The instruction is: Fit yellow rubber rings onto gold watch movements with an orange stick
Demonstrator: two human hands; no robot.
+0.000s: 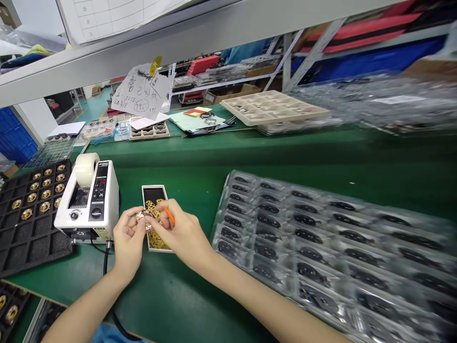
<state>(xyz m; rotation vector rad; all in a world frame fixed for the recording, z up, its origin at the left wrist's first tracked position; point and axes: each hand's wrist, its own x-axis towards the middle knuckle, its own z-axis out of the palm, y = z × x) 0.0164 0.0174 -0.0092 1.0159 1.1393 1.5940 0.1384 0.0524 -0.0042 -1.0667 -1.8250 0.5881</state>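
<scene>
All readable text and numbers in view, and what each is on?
"36": red display of the tape dispenser
"795": circled, on the handwritten sheet; rest unclear
Too small or blurred: printed grid sheet, yellow tag, dispenser nameplate

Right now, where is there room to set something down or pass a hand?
The green worktop is bare between the white box and clear tray, beyond the right hand, and nearer the body, between the cable and right forearm. Crowded: around the tape dispenser and black tray, and at the box, where the left hand works too.
</scene>
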